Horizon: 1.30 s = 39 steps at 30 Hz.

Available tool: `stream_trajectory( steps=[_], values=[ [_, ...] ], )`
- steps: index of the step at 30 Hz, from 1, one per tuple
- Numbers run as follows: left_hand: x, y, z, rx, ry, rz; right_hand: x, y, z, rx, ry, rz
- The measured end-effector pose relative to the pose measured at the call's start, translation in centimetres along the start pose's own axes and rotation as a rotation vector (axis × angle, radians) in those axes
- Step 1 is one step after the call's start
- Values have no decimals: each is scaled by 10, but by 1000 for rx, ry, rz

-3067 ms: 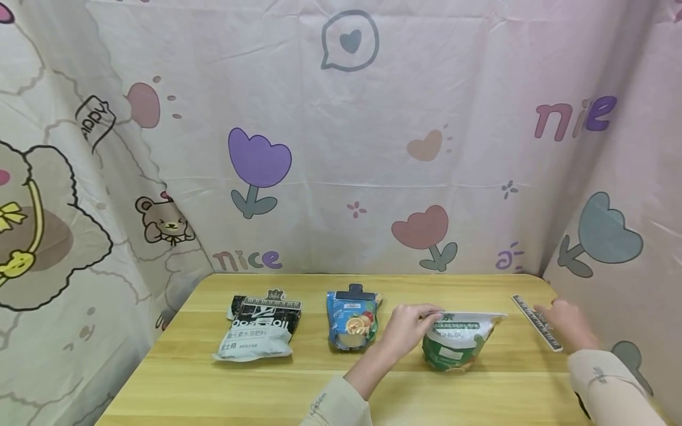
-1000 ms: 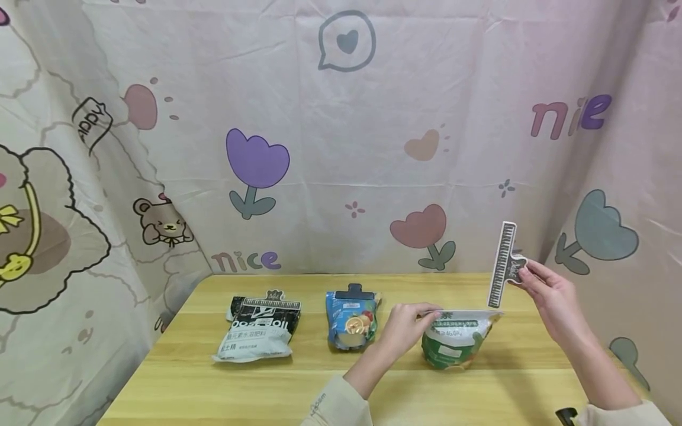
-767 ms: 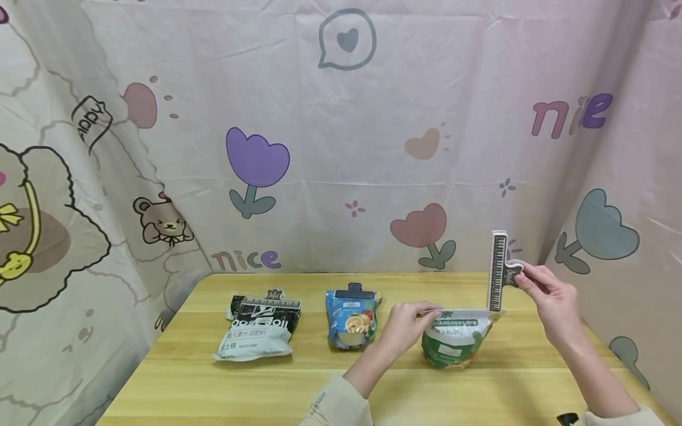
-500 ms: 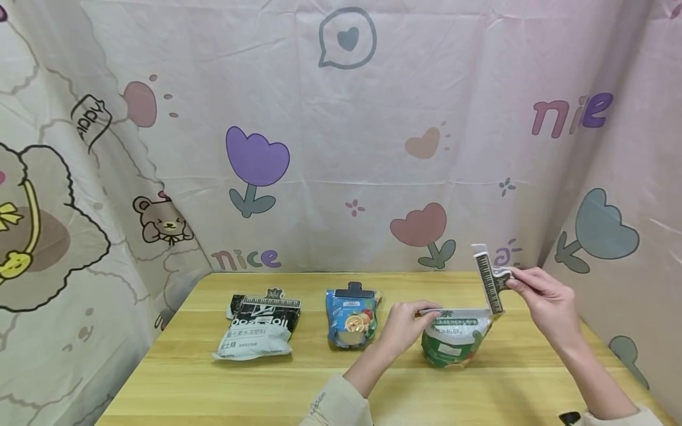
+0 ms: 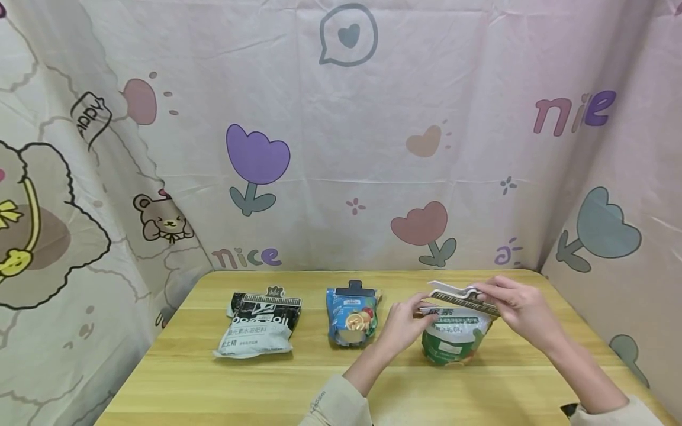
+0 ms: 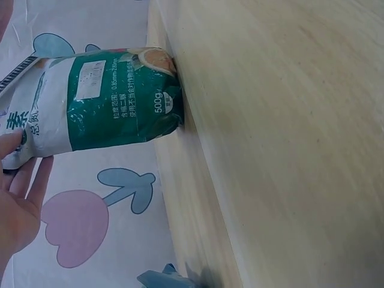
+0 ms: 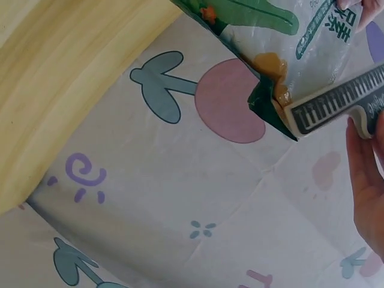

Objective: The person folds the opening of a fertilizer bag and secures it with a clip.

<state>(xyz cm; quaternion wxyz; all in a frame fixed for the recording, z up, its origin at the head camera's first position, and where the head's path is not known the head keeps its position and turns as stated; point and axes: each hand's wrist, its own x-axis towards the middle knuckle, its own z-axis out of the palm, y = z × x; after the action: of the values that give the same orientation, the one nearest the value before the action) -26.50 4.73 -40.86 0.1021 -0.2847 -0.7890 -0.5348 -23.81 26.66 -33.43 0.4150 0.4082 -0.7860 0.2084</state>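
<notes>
A green and white bag [image 5: 453,340] stands upright on the table, and my left hand [image 5: 406,324] pinches the left end of its top edge. My right hand [image 5: 524,307] grips the handle of a long bag clip [image 5: 462,300] with a piano-key pattern. That clip lies nearly level along the bag's top, its two halves spread apart at the left end. In the right wrist view, the clip [image 7: 336,99] meets the bag's top corner. The left wrist view shows thumb and fingers on opposite sides of the bag's top [image 6: 54,120].
Left of the hands, a blue bag [image 5: 351,319] carries a dark clip [image 5: 354,289]. Farther left lies a black and white bag [image 5: 256,337] with a piano-key clip [image 5: 272,300]. A printed curtain [image 5: 319,148] rises behind the wooden table [image 5: 240,390].
My right hand has picked up the clip from the table's right side, brought it to the bag and turned it from upright to nearly level. My left hand has stayed on the bag.
</notes>
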Motion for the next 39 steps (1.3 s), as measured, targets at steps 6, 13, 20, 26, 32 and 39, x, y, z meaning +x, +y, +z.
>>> stream_trajectory(
  steps=[6, 13, 20, 26, 32, 39],
  values=[
    [1, -1, 0, -34, -17, -59, 4, -3, 2, -75, -113, -53],
    [2, 0, -1, -66, -29, -59, 7, -6, 4, -111, -228, -71],
    [2, 0, -1, -66, -28, -85, 8, -7, 9, -126, -264, -89],
    [2, -1, 0, -87, -16, -115, 9, -9, 10, -130, -295, -67],
    [1, -1, -1, -104, -24, -130, 11, -11, 10, -120, -342, -53],
    [3, -1, 0, -116, -33, -134, 14, -15, 6, -77, -457, 67]
  ],
)
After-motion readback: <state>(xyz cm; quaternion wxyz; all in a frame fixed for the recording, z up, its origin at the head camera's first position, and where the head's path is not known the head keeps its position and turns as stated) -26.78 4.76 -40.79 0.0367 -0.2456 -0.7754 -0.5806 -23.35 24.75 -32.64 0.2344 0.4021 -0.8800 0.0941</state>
